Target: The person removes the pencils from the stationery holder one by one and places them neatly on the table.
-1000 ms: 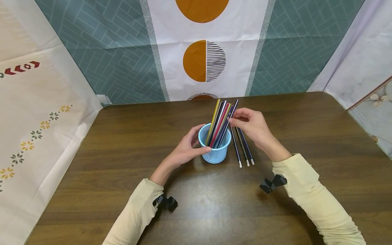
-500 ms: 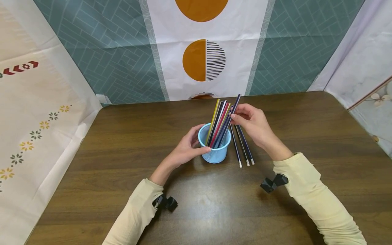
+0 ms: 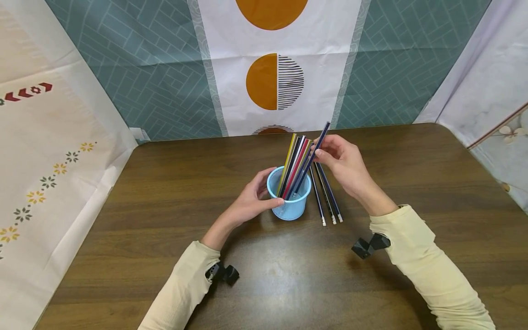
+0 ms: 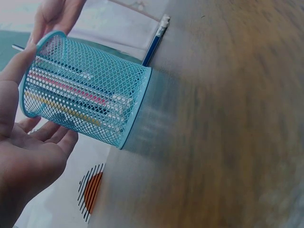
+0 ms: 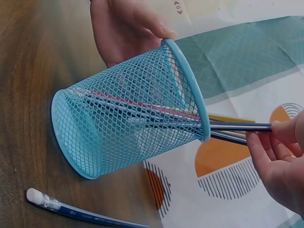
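While the left hand (image 3: 255, 197) grips a light-blue mesh cup (image 3: 290, 211) at nine o'clock, the right hand (image 3: 344, 167) pinches a striped pencil (image 5: 240, 127) above the rim at about two o'clock (dial centred on the cup, head view).

Hands: apart from each other, the cup between them. Left, thumb on the near rim at seven, fingers round the far side at ten to eleven. Right, thumb and fingers closed on the striped pencil.

Striped pencil: dark blue with pale lines; tilted toward one o'clock, its lower end inside the cup.

Cup: upright on a brown wood-grain table (image 3: 264, 275). Contents, a bundle of pencils (image 3: 296, 167), yellow, black, white and pink among them, leaning toward one o'clock.

Loose pencils (image 3: 318, 197): three, dark, side by side on the table at three to four o'clock, near the right hand; white eraser ends toward five.

Markings: fine pale print beside the metal band of one loose pencil, right wrist view, too small to read. Wall cloth (image 3: 144, 91) at twelve, printed with orange and striped discs; pale cloth (image 3: 45, 137) at nine to ten, with red chevrons and small flowers.
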The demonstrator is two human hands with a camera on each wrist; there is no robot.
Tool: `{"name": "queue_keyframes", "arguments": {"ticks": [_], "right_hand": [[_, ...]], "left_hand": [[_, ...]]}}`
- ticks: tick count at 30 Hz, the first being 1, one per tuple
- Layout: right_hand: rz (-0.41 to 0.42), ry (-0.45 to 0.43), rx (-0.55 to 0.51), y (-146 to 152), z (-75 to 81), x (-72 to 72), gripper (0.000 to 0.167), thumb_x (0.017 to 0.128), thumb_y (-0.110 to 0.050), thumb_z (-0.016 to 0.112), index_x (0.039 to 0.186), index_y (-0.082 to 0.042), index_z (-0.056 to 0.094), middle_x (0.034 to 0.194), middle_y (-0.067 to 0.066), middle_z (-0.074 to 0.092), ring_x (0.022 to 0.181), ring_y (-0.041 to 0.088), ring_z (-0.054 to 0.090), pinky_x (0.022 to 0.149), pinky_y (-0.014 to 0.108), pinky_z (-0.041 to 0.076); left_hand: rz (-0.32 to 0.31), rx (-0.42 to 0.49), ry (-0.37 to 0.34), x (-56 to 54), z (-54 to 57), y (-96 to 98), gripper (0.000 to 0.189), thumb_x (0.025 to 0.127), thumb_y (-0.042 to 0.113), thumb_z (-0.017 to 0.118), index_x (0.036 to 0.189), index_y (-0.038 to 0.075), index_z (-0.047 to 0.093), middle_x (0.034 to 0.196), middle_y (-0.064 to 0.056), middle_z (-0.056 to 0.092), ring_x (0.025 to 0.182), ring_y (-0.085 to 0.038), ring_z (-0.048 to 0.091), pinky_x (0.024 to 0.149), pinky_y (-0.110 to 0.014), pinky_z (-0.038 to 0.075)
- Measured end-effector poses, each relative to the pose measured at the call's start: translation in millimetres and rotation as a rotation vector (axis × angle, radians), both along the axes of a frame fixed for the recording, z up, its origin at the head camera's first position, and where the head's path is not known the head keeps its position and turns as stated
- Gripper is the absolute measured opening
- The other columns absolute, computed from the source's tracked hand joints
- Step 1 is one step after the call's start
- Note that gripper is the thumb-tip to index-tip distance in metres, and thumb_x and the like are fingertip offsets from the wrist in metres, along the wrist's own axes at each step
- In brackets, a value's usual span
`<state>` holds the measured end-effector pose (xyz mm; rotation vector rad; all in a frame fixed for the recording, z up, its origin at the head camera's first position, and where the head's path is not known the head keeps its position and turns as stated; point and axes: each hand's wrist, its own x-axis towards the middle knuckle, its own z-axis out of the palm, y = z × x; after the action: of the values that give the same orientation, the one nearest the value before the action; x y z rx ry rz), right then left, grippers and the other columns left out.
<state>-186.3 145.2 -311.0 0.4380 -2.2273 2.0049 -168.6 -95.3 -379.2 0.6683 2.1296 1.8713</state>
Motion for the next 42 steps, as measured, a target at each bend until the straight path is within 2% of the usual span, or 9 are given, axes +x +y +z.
{"name": "queue_keyframes", "arguments": {"ticks": [15, 25, 27, 33, 34, 40, 42], "right_hand": [[0.005, 0.048, -0.018, 4.4, 5.3, 0.3, 0.02, 0.097, 0.007, 0.049, 0.115, 0.015, 0.051, 0.098, 0.0, 0.064, 0.093, 0.012, 0.063, 0.082, 0.024, 0.053], [0.008, 0.069, -0.122, 10.4, 17.1, 0.8, 0.015, 0.095, 0.011, 0.05, 0.108, 0.007, 0.056, 0.096, 0.003, 0.065, 0.092, 0.019, 0.063, 0.082, 0.025, 0.053], [0.008, 0.079, -0.122, 11.6, 18.9, 1.1, 0.015, 0.095, 0.011, 0.05, 0.106, 0.003, 0.058, 0.095, 0.004, 0.065, 0.092, 0.02, 0.064, 0.082, 0.025, 0.053], [0.024, 0.096, -0.151, 13.6, 23.5, 1.7, 0.016, 0.094, 0.011, 0.051, 0.105, 0.003, 0.059, 0.093, 0.004, 0.066, 0.086, 0.015, 0.066, 0.081, 0.025, 0.054], [0.025, 0.097, -0.156, 13.9, 24.1, 2.0, 0.016, 0.094, 0.012, 0.051, 0.105, 0.003, 0.059, 0.093, 0.004, 0.066, 0.086, 0.015, 0.066, 0.081, 0.025, 0.054], [0.012, 0.103, -0.186, 15.1, 27.1, 3.8, 0.02, 0.094, 0.012, 0.052, 0.103, -0.003, 0.062, 0.094, 0.005, 0.066, 0.087, 0.016, 0.066, 0.082, 0.025, 0.054], [0.001, 0.11, -0.187, 15.8, 28.4, 4.4, 0.02, 0.094, 0.011, 0.052, 0.103, -0.003, 0.063, 0.094, 0.006, 0.066, 0.087, 0.016, 0.066, 0.081, 0.025, 0.054]], "left_hand": [[-0.003, -0.002, 0.008, 0.5, 1.1, 0.0, 0.072, 0.086, 0.0, 0.071, 0.147, 0.006, 0.032, 0.143, -0.016, 0.043, 0.129, -0.027, 0.045, 0.107, -0.037, 0.036], [0.006, -0.021, -0.018, -1.1, 2.7, 0.9, 0.075, 0.086, -0.003, 0.069, 0.149, 0.004, 0.028, 0.146, -0.019, 0.039, 0.132, -0.03, 0.041, 0.109, -0.038, 0.033], [0.004, -0.026, -0.024, -0.1, 5.4, 1.3, 0.075, 0.086, -0.005, 0.068, 0.148, 0.002, 0.027, 0.146, -0.021, 0.038, 0.132, -0.032, 0.041, 0.109, -0.039, 0.033], [-0.003, -0.025, -0.02, 12.6, 27.2, 2.8, 0.071, 0.087, -0.002, 0.068, 0.146, -0.003, 0.029, 0.144, -0.024, 0.039, 0.132, -0.034, 0.04, 0.109, -0.041, 0.032], [-0.002, -0.026, -0.021, 12.8, 27.1, 2.7, 0.071, 0.087, -0.002, 0.068, 0.146, -0.003, 0.029, 0.144, -0.024, 0.039, 0.132, -0.034, 0.04, 0.109, -0.041, 0.032], [0.004, -0.018, -0.025, 1.2, 4.7, 1.4, 0.075, 0.086, -0.005, 0.068, 0.148, 0.001, 0.027, 0.146, -0.021, 0.037, 0.133, -0.032, 0.039, 0.11, -0.04, 0.032], [0.001, -0.002, -0.012, 0.1, 1.8, 1.3, 0.075, 0.086, -0.005, 0.069, 0.148, 0.002, 0.028, 0.145, -0.02, 0.039, 0.132, -0.031, 0.04, 0.109, -0.04, 0.032]]}}
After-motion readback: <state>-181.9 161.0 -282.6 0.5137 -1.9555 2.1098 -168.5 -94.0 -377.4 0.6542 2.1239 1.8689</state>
